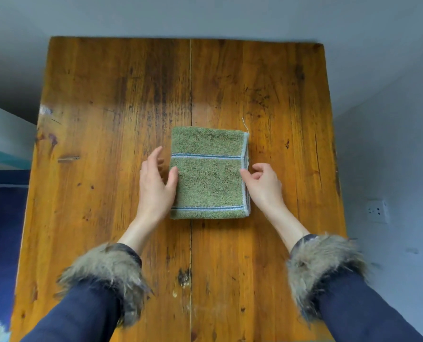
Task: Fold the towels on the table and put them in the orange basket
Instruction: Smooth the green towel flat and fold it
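Folding looks finished: the green striped terry towel (pixel 208 172) lies square on the worn wooden tabletop (pixel 106 99). Left hand (pixel 156 186) rests open-fingered against the towel's left edge; right hand (pixel 262 186) pinches the towel's right hem. Next likely lifting it; no orange basket is in view.

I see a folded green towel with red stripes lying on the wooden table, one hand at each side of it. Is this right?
Not quite: the head view shows the stripes on the green towel are blue with pale edging, not red. The rest holds: it lies folded on the wooden table, with the left hand and right hand at its sides.
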The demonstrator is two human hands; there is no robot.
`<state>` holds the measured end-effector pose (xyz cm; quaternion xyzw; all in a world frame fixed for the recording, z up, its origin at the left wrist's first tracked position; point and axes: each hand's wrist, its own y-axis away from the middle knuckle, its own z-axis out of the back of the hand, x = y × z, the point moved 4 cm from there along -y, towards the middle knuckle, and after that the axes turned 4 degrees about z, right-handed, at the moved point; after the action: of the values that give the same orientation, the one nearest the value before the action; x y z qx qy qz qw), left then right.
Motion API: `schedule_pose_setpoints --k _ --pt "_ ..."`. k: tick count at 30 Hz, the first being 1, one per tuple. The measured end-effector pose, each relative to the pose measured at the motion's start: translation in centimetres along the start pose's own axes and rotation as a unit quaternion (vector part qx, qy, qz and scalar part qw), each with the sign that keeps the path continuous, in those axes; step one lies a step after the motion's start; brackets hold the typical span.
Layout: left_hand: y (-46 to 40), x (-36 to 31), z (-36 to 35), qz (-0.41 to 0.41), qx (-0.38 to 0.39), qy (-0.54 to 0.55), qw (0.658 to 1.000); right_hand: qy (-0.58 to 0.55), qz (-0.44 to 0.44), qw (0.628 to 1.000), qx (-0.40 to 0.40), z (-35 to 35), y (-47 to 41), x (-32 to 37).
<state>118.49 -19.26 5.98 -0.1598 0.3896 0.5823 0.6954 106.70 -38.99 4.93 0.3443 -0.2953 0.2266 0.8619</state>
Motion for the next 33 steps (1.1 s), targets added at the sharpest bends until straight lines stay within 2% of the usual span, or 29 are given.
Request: schedule_pose_setpoints --k 2,6,10,14,19,24,28,33 --pt "-0.7 0.0 0.1 0.047 0.033 0.010 0.998 -0.029 -0.047 0.998 0.016 0.0 -0.7 0.2" --pt "-1.7 0.1 -0.1 0.092 0.138 0.032 0.986 -0.019 -0.073 0.996 0.036 -0.1 -1.6 0.6" --pt "-1.8 0.8 -0.4 0.161 0.208 0.136 0.955 -0.019 -0.072 0.995 0.071 -0.1 -2.1 1.4" --pt "-1.8 1.4 -0.4 0.206 0.223 0.203 0.931 -0.047 -0.091 0.986 0.131 0.0 -2.1 2.2" --pt "-1.0 2.2 -0.2 0.241 0.236 0.248 0.908 -0.029 -0.037 0.989 0.143 0.0 -1.9 2.7" --pt "1.0 2.9 1.1 0.264 0.208 0.288 0.897 -0.100 -0.060 0.975 0.187 -0.2 -0.6 3.4" --pt "4.0 3.8 3.9 0.270 0.192 0.300 0.894 -0.109 -0.054 0.962 0.245 -0.7 1.8 5.0" --pt "9.1 5.1 10.0 0.285 0.133 0.315 0.895 -0.074 -0.005 0.947 0.312 -2.8 6.4 8.6"
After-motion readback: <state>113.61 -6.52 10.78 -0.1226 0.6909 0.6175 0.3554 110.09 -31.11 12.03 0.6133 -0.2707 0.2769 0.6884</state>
